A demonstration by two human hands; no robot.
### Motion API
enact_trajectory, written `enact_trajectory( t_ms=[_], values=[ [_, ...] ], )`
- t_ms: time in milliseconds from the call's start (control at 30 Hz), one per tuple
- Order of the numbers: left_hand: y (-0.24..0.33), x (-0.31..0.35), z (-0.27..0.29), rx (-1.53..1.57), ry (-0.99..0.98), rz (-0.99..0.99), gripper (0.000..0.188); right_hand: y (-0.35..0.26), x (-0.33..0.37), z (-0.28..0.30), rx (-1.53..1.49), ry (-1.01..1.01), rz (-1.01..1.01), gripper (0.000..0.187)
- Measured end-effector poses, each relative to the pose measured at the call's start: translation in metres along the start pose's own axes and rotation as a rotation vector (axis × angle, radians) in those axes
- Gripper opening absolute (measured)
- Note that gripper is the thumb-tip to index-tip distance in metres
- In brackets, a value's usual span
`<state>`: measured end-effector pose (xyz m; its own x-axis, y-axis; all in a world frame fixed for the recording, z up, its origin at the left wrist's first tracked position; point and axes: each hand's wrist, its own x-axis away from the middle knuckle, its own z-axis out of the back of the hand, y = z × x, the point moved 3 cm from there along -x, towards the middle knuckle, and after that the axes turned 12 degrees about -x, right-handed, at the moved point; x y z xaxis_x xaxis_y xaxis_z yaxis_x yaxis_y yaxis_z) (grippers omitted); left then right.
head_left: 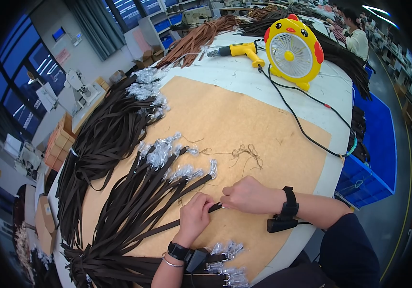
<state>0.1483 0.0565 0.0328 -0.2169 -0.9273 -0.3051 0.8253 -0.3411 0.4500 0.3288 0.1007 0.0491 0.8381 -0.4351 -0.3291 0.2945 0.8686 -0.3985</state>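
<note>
Both hands meet over the brown paper sheet (263, 120) near the table's front. My left hand (196, 214) is closed round a dark strap (167, 225) close to its end. Just to the right, my right hand (247, 196) pinches at that strap's tip; what lies between its fingers is mostly hidden. Behind my left hand fans a bundle of dark straps (129, 201), their metal clips wrapped in clear plastic (160, 154). Nearer to me lies another group of straps with plastic-wrapped clips (230, 278).
A large pile of dark straps (105, 125) covers the left side. Loose threads (246, 154) lie mid-sheet. At the back are a yellow heat gun (239, 50) and a yellow chick-shaped fan (292, 53), with a cable (297, 122) running right. A blue bin (379, 144) stands beside the table.
</note>
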Motion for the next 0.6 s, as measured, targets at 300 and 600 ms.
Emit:
enact_trajectory(
  t_ms=[300, 600],
  values=[
    [0.001, 0.003, 0.013, 0.015, -0.047, -0.089, 0.012, 0.002, 0.007, -0.004, -0.120, 0.056, -0.068, 0.023],
    [-0.012, 0.002, 0.003, 0.208, -0.022, 0.033, 0.007, 0.005, 0.003, -0.007, -0.109, 0.050, -0.038, 0.022]
  ],
)
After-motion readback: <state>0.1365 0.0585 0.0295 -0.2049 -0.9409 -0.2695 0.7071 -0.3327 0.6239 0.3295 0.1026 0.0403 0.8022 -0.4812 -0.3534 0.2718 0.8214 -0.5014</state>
